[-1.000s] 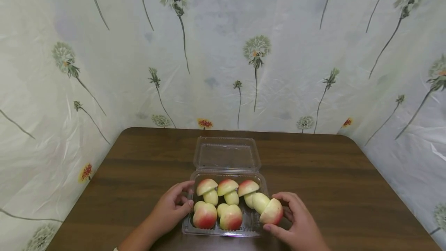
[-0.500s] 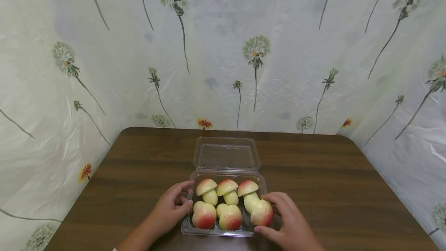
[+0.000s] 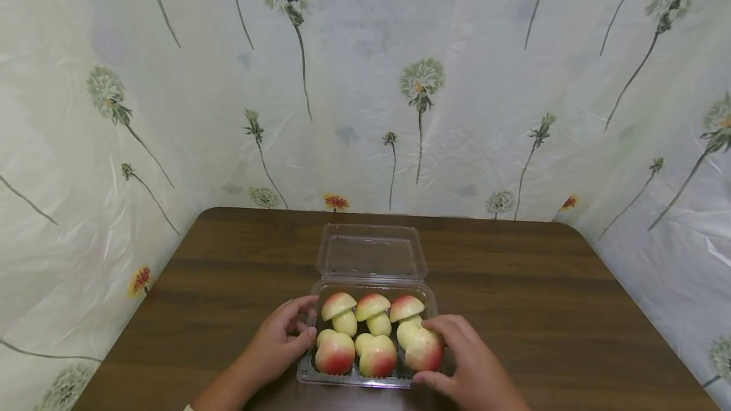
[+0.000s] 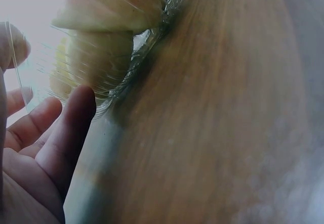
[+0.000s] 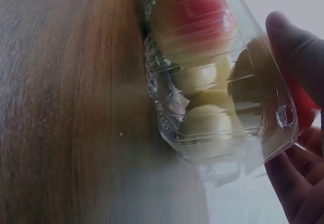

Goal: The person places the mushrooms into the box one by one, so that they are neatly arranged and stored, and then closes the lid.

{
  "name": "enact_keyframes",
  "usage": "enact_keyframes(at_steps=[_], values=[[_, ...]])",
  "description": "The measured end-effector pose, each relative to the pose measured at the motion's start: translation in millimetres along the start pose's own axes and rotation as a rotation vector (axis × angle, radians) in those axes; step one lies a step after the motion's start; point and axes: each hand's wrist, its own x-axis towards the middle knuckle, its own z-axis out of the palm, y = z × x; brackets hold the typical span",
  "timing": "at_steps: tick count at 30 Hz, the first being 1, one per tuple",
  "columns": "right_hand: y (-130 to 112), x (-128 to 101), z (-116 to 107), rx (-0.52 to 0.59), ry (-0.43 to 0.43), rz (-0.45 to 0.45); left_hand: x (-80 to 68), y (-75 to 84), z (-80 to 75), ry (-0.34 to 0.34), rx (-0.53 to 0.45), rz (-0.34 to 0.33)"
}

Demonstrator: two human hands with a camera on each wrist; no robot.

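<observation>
A clear plastic clamshell container [image 3: 305, 376] sits on the brown table, its lid [image 3: 371, 254] laid open at the back. Inside are several red-and-cream mushroom-shaped pieces [image 3: 374, 314] in two rows. My left hand [image 3: 285, 338] grips the container's left wall, thumb low and fingers at the rim; the left wrist view shows these fingers [image 4: 76, 113] against the ribbed plastic [image 4: 131, 67]. My right hand [image 3: 462, 360] curls round one mushroom piece [image 3: 421, 349] at the front right of the tray. In the right wrist view the container [image 5: 212, 107] is close, with my fingers [image 5: 298, 52] behind it.
The wooden table [image 3: 542, 297] stretches bare to the left, right and behind the container. A floral plastic sheet [image 3: 365, 94] walls off the table's back and both sides.
My right hand has carried the mushroom piece leftward from the container's right edge into the front right place of the tray. The left hand has stayed put.
</observation>
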Motion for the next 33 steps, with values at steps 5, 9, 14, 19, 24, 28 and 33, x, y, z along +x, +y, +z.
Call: enact_keyframes(at_steps=[5,9,14,19,24,28,33], values=[[-5.0,3.4,0.6,-0.004,-0.065,0.072,-0.6,-1.0,0.0,0.005,-0.003,0.000],[-9.6,7.3,0.3,0.001,-0.114,0.129,-0.2,-1.1,-0.1,0.005,-0.007,-0.020],[-12.3,12.5,-1.4,-0.003,-0.144,0.130,-0.1,-1.6,-0.4,0.004,-0.009,-0.011],[-12.7,18.0,-3.0,-0.004,-0.217,0.168,-0.1,-1.0,-0.2,-0.001,-0.017,0.012],[-10.1,21.0,-2.9,-0.011,-0.262,0.185,-1.0,0.6,0.6,-0.002,-0.035,0.018],[-8.8,22.4,-3.5,0.002,-0.268,0.162,-1.3,1.2,0.3,0.000,-0.033,0.011],[-7.4,22.5,-5.0,0.016,-0.276,0.140,-1.4,1.7,0.0,-0.001,-0.032,0.006]])
